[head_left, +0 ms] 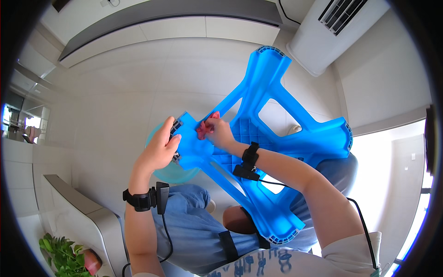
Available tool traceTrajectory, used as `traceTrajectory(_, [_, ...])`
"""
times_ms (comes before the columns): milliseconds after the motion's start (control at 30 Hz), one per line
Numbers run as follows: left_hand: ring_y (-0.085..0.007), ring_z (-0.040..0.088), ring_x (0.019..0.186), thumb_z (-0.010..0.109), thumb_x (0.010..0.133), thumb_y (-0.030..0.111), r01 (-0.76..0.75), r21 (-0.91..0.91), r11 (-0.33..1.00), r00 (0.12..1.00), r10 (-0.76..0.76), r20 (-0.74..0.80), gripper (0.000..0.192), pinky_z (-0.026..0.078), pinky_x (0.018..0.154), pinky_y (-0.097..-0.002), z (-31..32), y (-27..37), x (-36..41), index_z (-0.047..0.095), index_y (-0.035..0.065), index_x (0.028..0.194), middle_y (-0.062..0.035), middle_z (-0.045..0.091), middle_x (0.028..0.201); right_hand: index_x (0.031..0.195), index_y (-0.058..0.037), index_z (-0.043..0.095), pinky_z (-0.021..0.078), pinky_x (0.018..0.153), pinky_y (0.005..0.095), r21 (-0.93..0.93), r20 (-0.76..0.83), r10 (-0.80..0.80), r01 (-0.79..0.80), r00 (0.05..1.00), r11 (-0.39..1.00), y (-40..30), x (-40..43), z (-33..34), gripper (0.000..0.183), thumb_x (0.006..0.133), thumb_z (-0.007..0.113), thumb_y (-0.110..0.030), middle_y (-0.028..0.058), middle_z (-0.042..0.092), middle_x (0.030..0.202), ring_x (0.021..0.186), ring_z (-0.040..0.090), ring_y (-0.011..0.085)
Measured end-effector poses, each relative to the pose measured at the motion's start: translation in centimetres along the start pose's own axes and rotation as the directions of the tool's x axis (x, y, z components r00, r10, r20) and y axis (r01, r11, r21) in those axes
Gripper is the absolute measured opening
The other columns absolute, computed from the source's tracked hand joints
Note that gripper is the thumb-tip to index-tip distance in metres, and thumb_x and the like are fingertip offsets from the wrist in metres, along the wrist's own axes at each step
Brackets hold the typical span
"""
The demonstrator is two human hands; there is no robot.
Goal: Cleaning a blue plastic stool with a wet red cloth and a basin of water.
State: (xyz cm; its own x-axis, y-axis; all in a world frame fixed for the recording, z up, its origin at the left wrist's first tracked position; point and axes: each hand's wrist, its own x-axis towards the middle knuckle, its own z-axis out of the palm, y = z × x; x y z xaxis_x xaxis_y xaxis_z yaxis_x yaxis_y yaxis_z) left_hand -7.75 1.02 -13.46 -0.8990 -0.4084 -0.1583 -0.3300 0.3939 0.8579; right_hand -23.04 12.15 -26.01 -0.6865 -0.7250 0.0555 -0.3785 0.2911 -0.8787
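A blue plastic stool (273,81) lies upside down across my lap, its legs spread and its ribbed underside (251,131) facing me. My left hand (159,149) grips the foot end of the left leg, thumb on the near face. In my right hand (219,133) is a bunched red cloth (206,128), pressed to the inner face of that same leg near its base. The fingers partly cover the cloth. Behind the left leg, a light teal basin (180,175) stands on the floor, mostly hidden by the stool and my left hand.
A low white cabinet with a dark top (173,26) runs along the far wall. A white floor-standing air conditioner (313,45) stands at upper right. At lower left are a grey-topped partition (76,197) and a potted green plant (62,252). Cables hang from both wrist straps.
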Motion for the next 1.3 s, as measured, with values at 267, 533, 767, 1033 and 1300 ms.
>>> traceTrajectory(267, [-0.0107,0.035,0.061,0.048,0.087,0.010,0.069,-0.018,0.997,0.996,-0.068,0.050,0.033,0.036,0.055,-0.0266,-0.2,1.2,0.1,0.034,-0.0035,0.114,-0.0054,0.038,0.069,0.082,0.0028,0.062,0.0479,0.063,0.0322,0.384,-0.168,0.210,-0.132,0.963,0.914,3.9,4.6,-5.4,0.019,0.067,0.057,-0.009,0.0131,0.064,0.073,0.068,0.061,0.0196])
traceTrajectory(533, [-0.0102,0.035,0.061,0.048,0.087,0.011,0.029,-0.024,0.999,0.999,-0.028,0.045,0.039,0.034,0.055,-0.0258,-0.1,0.2,0.3,0.033,-0.0056,0.119,-0.0048,0.037,0.068,0.086,-0.0004,0.059,0.0478,0.067,0.0377,-0.180,-0.371,0.158,-0.238,0.915,0.955,7.9,8.9,-9.1,0.015,0.074,0.052,-0.007,0.0174,0.061,0.080,0.075,0.060,0.0330])
traceTrajectory(767, [-0.0058,0.033,0.061,0.047,0.088,0.009,0.026,-0.013,1.000,1.000,-0.026,0.006,0.046,0.032,0.054,-0.0223,0.3,0.0,-0.4,0.029,-0.0052,0.127,0.0016,0.036,0.070,0.081,-0.0010,0.059,0.0476,0.065,0.0409,-0.132,-0.281,0.000,-0.038,0.960,0.990,5.6,3.1,-3.3,0.012,0.074,0.050,-0.005,0.0196,0.061,0.076,0.074,0.060,0.0364])
traceTrajectory(1033, [-0.0065,0.033,0.061,0.047,0.088,0.010,0.008,0.018,1.000,1.000,-0.009,0.030,0.042,0.032,0.053,-0.0232,0.0,0.6,0.0,0.032,-0.0046,0.124,0.0008,0.035,0.068,0.081,-0.0033,0.060,0.0486,0.066,0.0389,-0.115,0.178,-0.019,0.039,0.984,0.993,3.4,-0.6,-2.0,0.012,0.073,0.050,-0.003,0.0193,0.060,0.077,0.076,0.060,0.0354])
traceTrajectory(1300, [-0.0071,0.033,0.060,0.047,0.088,0.012,0.035,0.023,0.999,0.999,-0.035,0.035,0.038,0.032,0.052,-0.0242,-0.2,0.5,-0.1,0.034,-0.0028,0.120,0.0007,0.034,0.067,0.087,-0.0033,0.061,0.0461,0.062,0.0370,-0.007,0.405,-0.137,0.153,0.904,0.988,3.0,-0.4,-2.7,0.016,0.075,0.051,-0.008,0.0182,0.060,0.076,0.071,0.061,0.0276])
